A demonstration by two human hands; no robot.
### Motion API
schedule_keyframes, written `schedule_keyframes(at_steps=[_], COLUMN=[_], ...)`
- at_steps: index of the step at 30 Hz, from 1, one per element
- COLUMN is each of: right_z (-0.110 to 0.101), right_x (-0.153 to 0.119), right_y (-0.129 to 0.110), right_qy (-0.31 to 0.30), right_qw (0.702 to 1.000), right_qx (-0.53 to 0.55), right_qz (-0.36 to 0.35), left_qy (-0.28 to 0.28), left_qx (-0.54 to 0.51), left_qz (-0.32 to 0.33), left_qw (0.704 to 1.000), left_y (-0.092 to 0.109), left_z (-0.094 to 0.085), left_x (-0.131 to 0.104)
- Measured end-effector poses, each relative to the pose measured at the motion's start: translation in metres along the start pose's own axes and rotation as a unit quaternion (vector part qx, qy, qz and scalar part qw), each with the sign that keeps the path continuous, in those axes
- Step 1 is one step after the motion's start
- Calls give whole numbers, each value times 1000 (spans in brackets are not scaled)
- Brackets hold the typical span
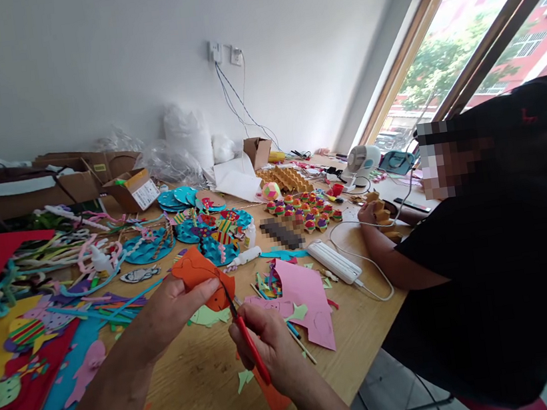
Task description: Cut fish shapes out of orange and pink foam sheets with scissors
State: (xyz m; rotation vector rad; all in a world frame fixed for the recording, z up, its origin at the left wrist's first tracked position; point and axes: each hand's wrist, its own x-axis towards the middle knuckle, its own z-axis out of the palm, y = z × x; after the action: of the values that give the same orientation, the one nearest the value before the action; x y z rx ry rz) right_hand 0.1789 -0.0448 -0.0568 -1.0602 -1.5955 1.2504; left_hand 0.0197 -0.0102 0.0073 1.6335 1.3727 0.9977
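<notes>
Between the thumb and fingers of my left hand (169, 311) is a piece of orange paper (194, 269) with a drawn outline on it. My right hand (270, 340) grips red-handled scissors (252, 349), and their dark blades meet the right edge of the orange paper. Another orange strip (273, 396) shows below my right hand. Light green scraps (245, 379) lie on the table near it. A pink sheet (305, 295) with cut edges rests just right of my hands.
A power strip (334, 261) with a white cable lies to the right. A co-worker in black (482, 258) sits there, hands on a cardboard egg tray piece (382, 211). Blue paper plates (148, 247), pipe cleaners (64, 239) and coloured sheets (0, 348) cover the left. Boxes (133, 190) stand by the wall.
</notes>
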Motion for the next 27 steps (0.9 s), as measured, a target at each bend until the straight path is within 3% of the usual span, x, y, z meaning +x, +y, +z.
schedule_keyframes(at_steps=[4, 11, 20, 27], right_z=[1, 0, 0, 5], right_x=[0, 1, 0, 1], right_y=[3, 2, 2, 3], right_qy=[-1, 16, 23, 0], right_qw=[999, 999, 999, 995], right_qx=[31, -22, -27, 92], right_qz=[7, -16, -3, 36], left_qy=[-14, -18, -28, -35], left_qx=[-6, -16, -29, -60], left_qz=[5, -18, 11, 20], left_qw=[1000, 1000, 999, 997], left_y=[-1, -8, -12, -14], left_z=[3, 5, 1, 7], left_x=[-1, -1, 2, 1])
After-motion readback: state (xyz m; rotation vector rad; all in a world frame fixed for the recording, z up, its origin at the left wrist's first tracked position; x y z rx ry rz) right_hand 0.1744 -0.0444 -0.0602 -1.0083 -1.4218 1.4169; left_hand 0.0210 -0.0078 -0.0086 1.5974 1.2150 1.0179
